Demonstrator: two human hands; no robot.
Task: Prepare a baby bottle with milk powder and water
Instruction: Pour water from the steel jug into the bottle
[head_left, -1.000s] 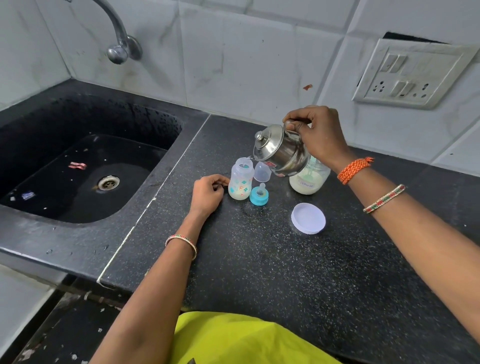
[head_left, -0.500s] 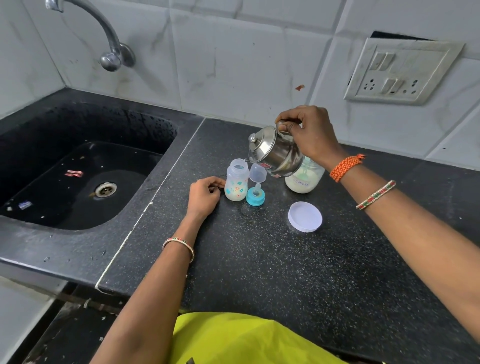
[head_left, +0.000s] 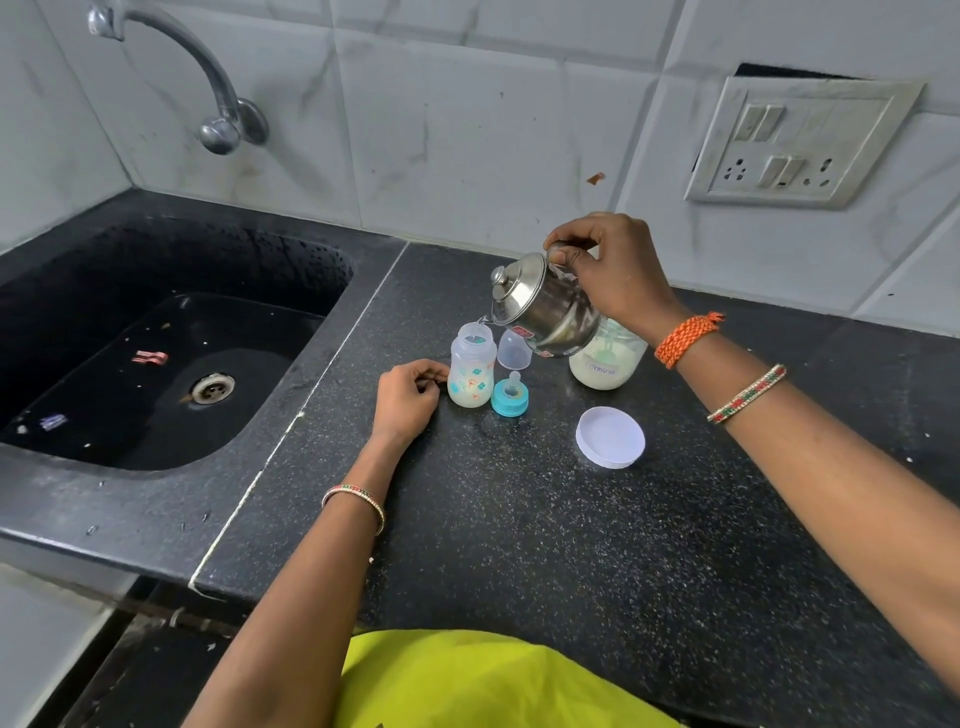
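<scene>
Where the black stone sink (head_left: 156, 332) is sunk into the left end of the table (head_left: 571, 545), its basin holds a metal drain and a few small scraps, with a curved steel tap (head_left: 208, 88) on the tiled wall above it. Right of the sink edge, the left hand (head_left: 408, 400) rests on the table with its fingers loosely curled and holding nothing, its fingertips just beside the baby bottle (head_left: 471, 371). That bottle stands upright and uncapped, printed with small coloured figures, with a shallow pale layer at its bottom. A thin stream of water falls into its mouth from the spout of the steel kettle (head_left: 540, 312), tilted above and to the right, lid on. Behind the bottle stands a clear dome cap (head_left: 514, 349), and in front of that the teal nipple ring (head_left: 510, 397) sits upright on the table. The right hand (head_left: 613, 270) grips the kettle's handle from above, fingers curled round it. Partly hidden behind the kettle stands an open formula jar (head_left: 608, 366), with pale powder in its lower half and a handwritten label. Its white lid (head_left: 610, 437) lies on the table nearer the person. A switch and socket plate (head_left: 795, 140) is mounted on the wall at far right.
</scene>
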